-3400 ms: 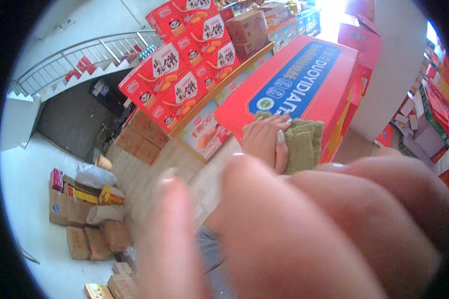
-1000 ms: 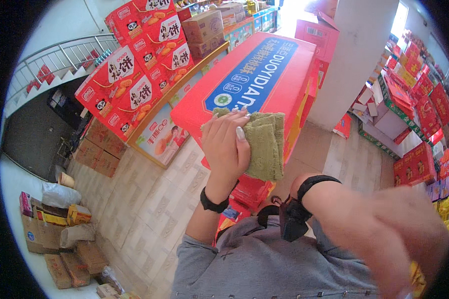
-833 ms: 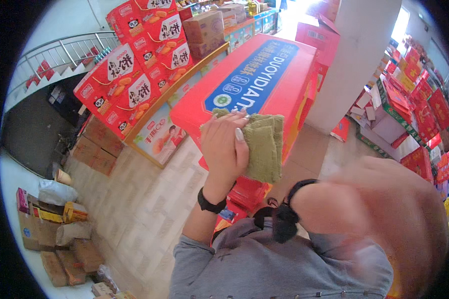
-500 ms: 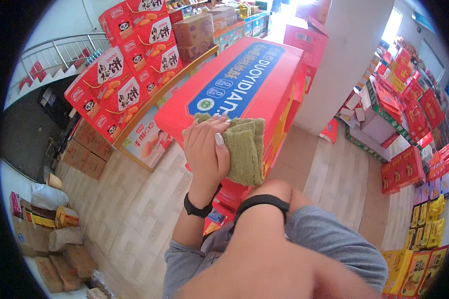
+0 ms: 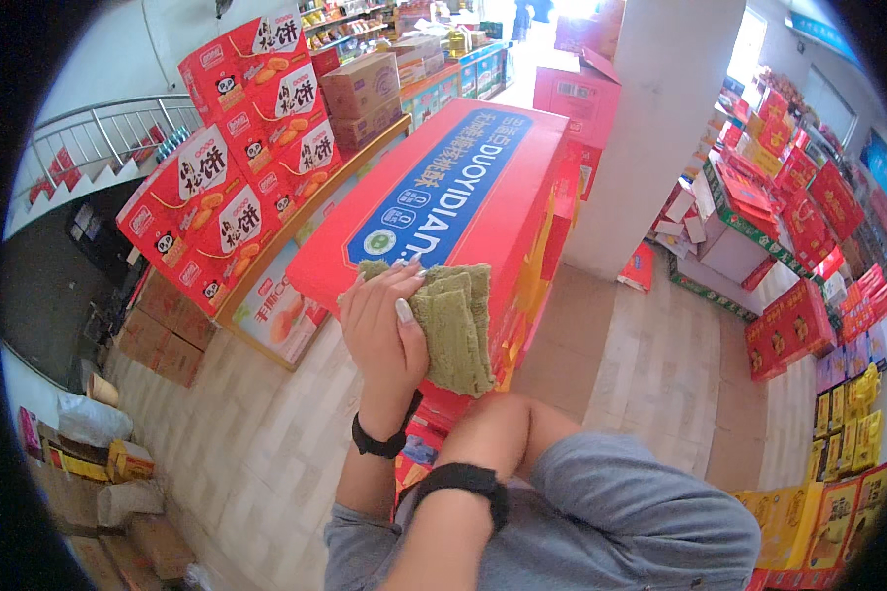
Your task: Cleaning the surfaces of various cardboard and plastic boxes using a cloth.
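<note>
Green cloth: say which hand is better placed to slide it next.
Probably the left hand: it lies on the cloth over the box; the right arm is bent away, its fingers out of view.

The folded green towel (image 5: pixel 453 330) looks rough and matt, the big red box (image 5: pixel 443 197) smooth with a faint sheen, the grey clothing (image 5: pixel 631 517) soft matt cloth, the brown carton (image 5: pixel 362 87) dull cardboard, the stair railing (image 5: pixel 118 123) metal.
</note>
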`<state>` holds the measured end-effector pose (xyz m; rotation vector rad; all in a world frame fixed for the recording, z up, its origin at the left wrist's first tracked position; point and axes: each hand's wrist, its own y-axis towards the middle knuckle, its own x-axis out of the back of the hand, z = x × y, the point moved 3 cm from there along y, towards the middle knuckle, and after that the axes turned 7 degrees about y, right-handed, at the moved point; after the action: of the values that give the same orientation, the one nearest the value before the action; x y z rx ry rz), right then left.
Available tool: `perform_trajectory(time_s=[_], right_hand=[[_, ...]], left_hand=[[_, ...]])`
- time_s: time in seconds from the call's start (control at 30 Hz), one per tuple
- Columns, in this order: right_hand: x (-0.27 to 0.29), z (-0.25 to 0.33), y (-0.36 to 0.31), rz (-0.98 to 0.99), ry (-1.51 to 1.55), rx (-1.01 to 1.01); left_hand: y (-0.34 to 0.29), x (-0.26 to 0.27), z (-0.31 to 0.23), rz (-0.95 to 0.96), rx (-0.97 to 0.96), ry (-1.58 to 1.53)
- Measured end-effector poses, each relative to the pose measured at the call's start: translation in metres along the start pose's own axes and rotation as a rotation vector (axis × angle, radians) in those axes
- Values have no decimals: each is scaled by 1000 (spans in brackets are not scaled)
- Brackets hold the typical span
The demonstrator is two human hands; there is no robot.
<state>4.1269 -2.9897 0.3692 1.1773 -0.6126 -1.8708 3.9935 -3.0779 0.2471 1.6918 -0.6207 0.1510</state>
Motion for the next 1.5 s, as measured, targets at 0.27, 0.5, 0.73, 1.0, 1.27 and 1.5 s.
perform_trajectory(time_s=[0.27, 0.5, 0.73, 1.0, 1.27, 1.5], right_hand=[[34, 24, -90, -249, -1043, 34], [51, 60, -160, -974, -2526, -28], [72, 36, -246, -693, -3008, -187], [112, -19, -341, -861, -2676, -374], [83, -87, -336, -1654, -1725, -376], [84, -172, -349, -1469, -1024, -578]], left_hand=[[-3, -7, -2, 15, -12, -32], [-44, -31, 13, -264, 1, -22], [-106, -66, 11, -312, -49, -21], [-231, -101, 49, 138, -149, 57], [-265, -11, -17, 807, 87, -33], [-317, 68, -72, 1016, 217, -120]])
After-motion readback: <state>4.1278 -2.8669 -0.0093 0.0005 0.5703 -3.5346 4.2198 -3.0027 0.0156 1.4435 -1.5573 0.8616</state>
